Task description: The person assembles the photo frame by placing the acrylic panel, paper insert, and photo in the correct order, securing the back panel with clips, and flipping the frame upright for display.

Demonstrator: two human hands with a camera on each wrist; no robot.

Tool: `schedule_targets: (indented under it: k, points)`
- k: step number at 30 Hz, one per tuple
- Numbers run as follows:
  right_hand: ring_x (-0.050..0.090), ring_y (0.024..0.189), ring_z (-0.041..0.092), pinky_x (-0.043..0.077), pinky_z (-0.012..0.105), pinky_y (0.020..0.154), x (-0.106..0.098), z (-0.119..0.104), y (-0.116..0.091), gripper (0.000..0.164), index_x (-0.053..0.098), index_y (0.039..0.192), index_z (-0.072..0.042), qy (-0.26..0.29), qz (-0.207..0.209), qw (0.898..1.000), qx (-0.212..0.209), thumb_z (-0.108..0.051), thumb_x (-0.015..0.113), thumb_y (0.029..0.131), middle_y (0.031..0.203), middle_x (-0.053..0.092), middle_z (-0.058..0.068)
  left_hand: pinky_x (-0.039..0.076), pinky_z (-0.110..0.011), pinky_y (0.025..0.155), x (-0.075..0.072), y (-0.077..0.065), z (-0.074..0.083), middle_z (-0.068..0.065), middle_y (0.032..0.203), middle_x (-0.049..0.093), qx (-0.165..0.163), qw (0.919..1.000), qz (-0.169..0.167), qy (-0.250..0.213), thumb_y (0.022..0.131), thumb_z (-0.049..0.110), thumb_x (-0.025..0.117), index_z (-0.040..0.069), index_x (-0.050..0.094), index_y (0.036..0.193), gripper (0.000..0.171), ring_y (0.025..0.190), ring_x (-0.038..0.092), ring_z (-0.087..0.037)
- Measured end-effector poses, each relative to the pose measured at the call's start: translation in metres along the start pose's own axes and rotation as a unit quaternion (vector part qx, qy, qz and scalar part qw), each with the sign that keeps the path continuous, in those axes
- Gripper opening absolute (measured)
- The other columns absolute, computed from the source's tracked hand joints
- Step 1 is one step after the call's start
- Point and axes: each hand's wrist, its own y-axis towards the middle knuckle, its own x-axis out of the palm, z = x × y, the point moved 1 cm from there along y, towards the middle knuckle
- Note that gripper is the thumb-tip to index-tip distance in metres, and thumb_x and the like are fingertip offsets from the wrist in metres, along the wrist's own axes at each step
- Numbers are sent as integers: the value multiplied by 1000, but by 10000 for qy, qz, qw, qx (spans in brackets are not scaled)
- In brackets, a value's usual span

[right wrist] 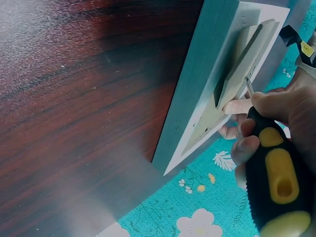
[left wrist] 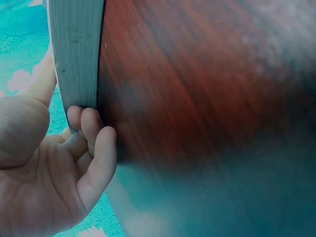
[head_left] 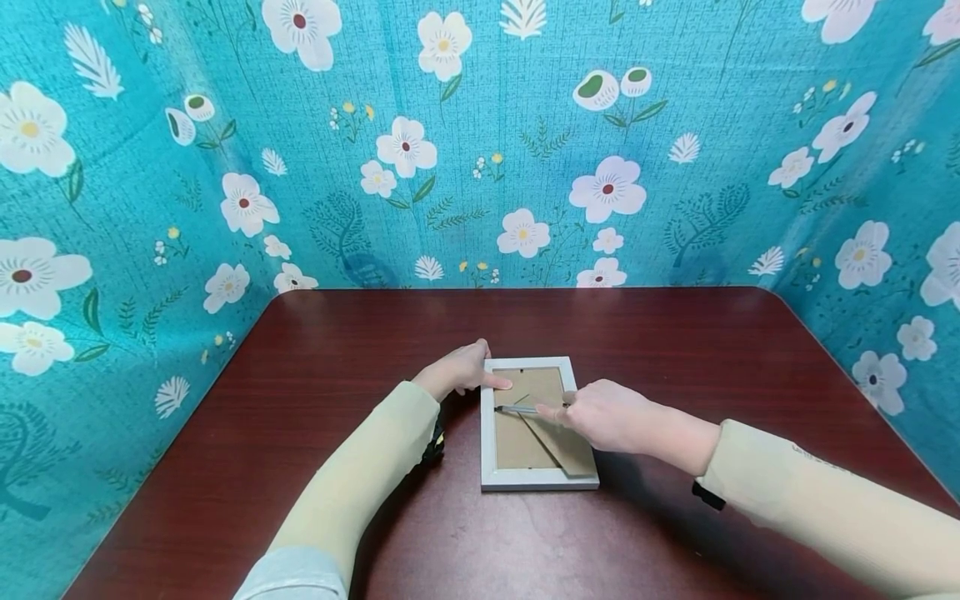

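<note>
A white picture frame lies face down on the table, its brown backing board showing. The easel-back stand is raised a little at a slant from the board. My left hand holds the frame's upper left side, thumb on the back and fingers curled against the outer edge. In my right hand I grip a screwdriver with a black and yellow handle. Its thin metal shaft reaches across the back to the frame's left inner edge. The palm side of my right hand is hidden in the head view.
The dark red wooden table extends around the frame on all sides. A turquoise flowered cloth hangs behind and along both sides of it. Black straps are worn at my wrists.
</note>
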Motion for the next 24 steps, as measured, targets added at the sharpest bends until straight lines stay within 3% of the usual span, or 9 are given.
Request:
schedule_targets:
  k: [7,16,24]
  points:
    - [31,45,4,25,19,39,8,3,-6,44,67,123,-15,83,25,10000,-13,-5,74,81,58,45,-4,53,-32,58,-1,-1,1,-7,83,52,32,9999,-103,36,79,42,79,8,45,108,56,69,51,-18]
    - [32,45,3,28,18,40,8,9,-8,46,67,125,-18,200,176,9996,19,-12,79,80,68,57,-4,53,-32,58,-3,-4,2,-8,87,54,-1,10000,-36,51,78,41,80,7,46,108,57,77,54,-20]
    - [19,45,5,20,19,40,8,15,-11,47,66,126,-18,244,338,9991,101,-11,78,81,58,46,-6,53,-32,59,-2,-2,2,-8,90,55,52,10000,-38,75,78,43,79,9,45,107,57,80,55,-21]
